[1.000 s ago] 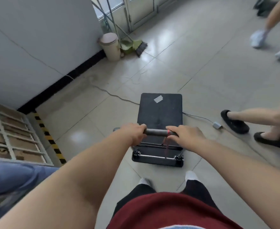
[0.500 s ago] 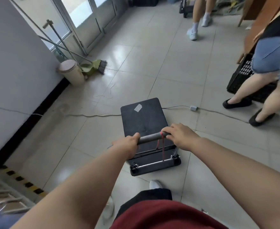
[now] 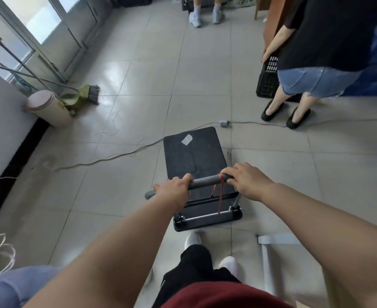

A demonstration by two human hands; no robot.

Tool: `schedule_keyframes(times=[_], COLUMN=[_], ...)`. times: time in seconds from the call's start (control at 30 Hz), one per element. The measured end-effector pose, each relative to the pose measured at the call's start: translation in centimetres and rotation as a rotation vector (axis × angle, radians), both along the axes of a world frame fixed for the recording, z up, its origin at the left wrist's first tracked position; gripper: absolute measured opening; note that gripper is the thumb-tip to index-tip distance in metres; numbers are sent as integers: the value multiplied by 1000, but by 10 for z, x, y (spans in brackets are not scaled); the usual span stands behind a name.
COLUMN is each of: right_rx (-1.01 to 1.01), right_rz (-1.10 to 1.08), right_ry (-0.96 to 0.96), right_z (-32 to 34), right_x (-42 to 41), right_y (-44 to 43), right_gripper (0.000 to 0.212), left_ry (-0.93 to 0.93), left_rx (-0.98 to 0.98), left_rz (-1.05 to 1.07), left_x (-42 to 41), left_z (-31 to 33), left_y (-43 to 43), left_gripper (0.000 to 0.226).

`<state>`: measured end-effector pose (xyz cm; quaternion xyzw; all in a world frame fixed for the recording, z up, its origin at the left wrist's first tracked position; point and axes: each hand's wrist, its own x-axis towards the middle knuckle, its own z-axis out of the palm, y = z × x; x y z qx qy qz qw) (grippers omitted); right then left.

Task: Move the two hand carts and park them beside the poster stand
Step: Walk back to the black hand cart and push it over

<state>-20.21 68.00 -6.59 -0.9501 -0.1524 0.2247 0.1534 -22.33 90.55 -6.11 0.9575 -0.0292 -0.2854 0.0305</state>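
Observation:
A black flat-bed hand cart (image 3: 194,152) stands on the tiled floor straight in front of me, a white sticker near its far edge. Its grey padded handle bar (image 3: 205,182) has a red string tied near the right end. My left hand (image 3: 174,190) is closed around the left part of the bar, and my right hand (image 3: 247,180) is closed around the right end. A grey-white frame (image 3: 267,252) lies low on the floor at my right foot; I cannot tell what it is. No second cart is in view.
A cable (image 3: 107,158) with a small grey box (image 3: 223,123) crosses the floor just beyond the cart. A person with a black crate (image 3: 266,78) stands at the right. A bin (image 3: 49,108) and broom (image 3: 89,94) sit by the left wall. Another person's feet (image 3: 205,17) are far ahead.
The cart has rolled forward and turned to the right, away from the left wall, with both hands on the bar. The person on the right and the cable are now closer.

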Motion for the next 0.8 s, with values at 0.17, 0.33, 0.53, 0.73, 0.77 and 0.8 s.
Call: schedule_keyframes(times=[0.17, 0.33, 0.53, 0.73, 0.77, 0.8], right_rx=[-13, -4, -1, -21, -27, -31], right_rz=[-111, -189, -288, -388, -400, -410], right_ry=[10, 38, 42, 35, 45, 58], right_z=[4, 7, 9, 14, 14, 14], right_x=[-30, -48, -59, -57, -56, -54], right_y=[-30, -51, -57, -51, -51, -51], right_gripper=[25, 26, 29, 28, 28, 28], left_ry=[48, 50, 21, -22, -25, -27], left_rx=[-12, -2, 116, 151, 149, 146], left_rz=[-112, -207, -281, -330, -340, -351], left_x=[-5, -3, 5, 22, 27, 31], left_z=[6, 10, 12, 11, 10, 10], left_y=[-32, -53, -68, -73, -74, -75], left_gripper=[13, 17, 33, 41, 41, 41])
